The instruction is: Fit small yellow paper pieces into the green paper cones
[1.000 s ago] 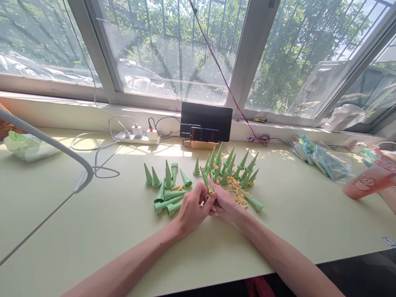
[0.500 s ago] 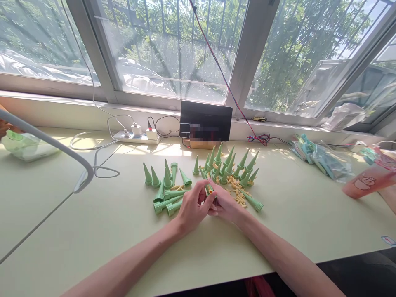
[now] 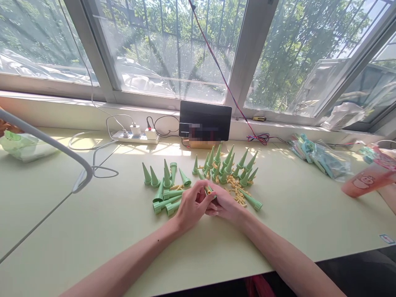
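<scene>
My left hand (image 3: 192,205) and my right hand (image 3: 227,203) meet over the near middle of the table, both closed around one green plastic spike (image 3: 212,191). A small yellow piece (image 3: 209,192) shows at its end, beside my left thumb. Fingers cover most of the spike, so how the two parts fit is hidden. Left of my hands, several green spikes (image 3: 167,205) lie or stand with a few yellow pieces (image 3: 177,187) among them. Beyond and to the right, more green spikes (image 3: 229,167) stand upright around a scatter of yellow pieces (image 3: 239,199).
A dark tablet (image 3: 206,121) leans on a box at the back. To its left lies a power strip (image 3: 136,138) with plugs and cables. Plastic bags (image 3: 328,161) and a pink cup (image 3: 361,183) are at right. A grey curved tube (image 3: 55,142) crosses the left.
The view has shifted very slightly. Both hands stay together on the same spike, and the yellow piece at its end is tilted a little differently.
</scene>
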`<state>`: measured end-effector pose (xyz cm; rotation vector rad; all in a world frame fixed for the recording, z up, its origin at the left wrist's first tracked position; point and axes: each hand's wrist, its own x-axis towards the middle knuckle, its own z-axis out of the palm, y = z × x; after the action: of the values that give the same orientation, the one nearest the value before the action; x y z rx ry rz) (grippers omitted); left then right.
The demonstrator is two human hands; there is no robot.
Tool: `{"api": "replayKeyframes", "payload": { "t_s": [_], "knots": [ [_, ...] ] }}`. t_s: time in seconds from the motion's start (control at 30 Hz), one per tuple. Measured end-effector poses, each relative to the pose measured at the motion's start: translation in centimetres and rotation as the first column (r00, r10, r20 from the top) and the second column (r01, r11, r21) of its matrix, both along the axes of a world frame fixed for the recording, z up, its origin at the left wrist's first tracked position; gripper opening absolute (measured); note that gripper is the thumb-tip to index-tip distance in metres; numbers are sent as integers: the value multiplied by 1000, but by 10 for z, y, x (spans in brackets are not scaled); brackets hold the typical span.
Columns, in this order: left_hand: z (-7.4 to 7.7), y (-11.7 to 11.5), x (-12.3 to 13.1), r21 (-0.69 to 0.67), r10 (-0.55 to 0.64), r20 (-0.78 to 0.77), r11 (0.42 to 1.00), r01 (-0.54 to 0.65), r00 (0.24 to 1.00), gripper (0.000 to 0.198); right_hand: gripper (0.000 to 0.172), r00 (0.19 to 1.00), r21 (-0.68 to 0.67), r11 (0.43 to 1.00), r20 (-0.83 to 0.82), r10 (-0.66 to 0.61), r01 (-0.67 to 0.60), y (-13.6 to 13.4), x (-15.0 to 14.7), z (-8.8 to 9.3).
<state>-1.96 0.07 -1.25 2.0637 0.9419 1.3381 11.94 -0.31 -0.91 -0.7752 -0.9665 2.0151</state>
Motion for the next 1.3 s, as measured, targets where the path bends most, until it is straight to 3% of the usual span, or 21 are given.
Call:
{"api": "replayKeyframes", "payload": {
  "t_s": [1.1, 1.3],
  "knots": [
    [0, -1, 1, -69, -23, 29, 997, 24, 999, 27, 57, 1000, -60, 998, 5, 29, -28, 0, 1, 3],
    [1, -3, 3, -140, -65, 89, 987, 78, 994, 32, 43, 991, 37, 992, 56, -124, 122, -1, -2, 5]
  ]
}}
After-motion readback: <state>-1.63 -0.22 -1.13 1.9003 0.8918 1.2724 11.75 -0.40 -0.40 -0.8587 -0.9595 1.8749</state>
